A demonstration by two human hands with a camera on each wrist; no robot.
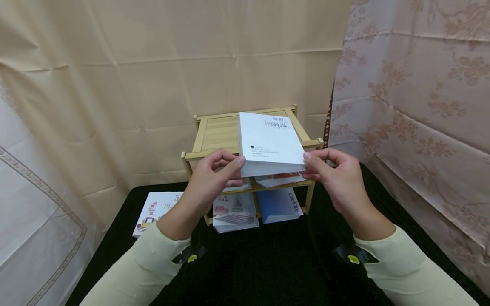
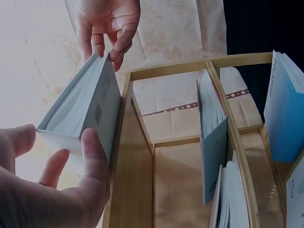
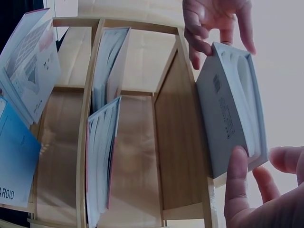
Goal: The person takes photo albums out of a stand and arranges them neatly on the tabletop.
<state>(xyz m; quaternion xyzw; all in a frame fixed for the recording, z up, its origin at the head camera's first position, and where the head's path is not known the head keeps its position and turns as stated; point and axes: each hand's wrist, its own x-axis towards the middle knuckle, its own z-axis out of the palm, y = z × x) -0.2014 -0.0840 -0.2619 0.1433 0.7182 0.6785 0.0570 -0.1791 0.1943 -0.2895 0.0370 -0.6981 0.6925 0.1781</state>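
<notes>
A thick white photo album [image 1: 272, 138] with dark print on its cover lies tilted across the right part of a wooden rack's top board [image 1: 218, 134]. My left hand [image 1: 204, 182] pinches its near left corner between thumb and fingers. At the near right corner, my right hand [image 1: 340, 178] grips it the same way. Both wrist views show the album's underside [image 2: 102, 107] with a barcode, right against the top board [image 3: 183, 137]. Its page block [image 3: 244, 90] faces outward between the covers.
On the rack's middle shelf lie two albums, one with a reddish cover [image 1: 281, 179]. Below are a blue POLAROID album [image 1: 277, 206] and one with a keyboard picture [image 1: 235, 210]. Another white album [image 1: 158, 206] lies left on the black cloth [image 1: 268, 263]. Curtains [image 1: 172, 76] hang behind.
</notes>
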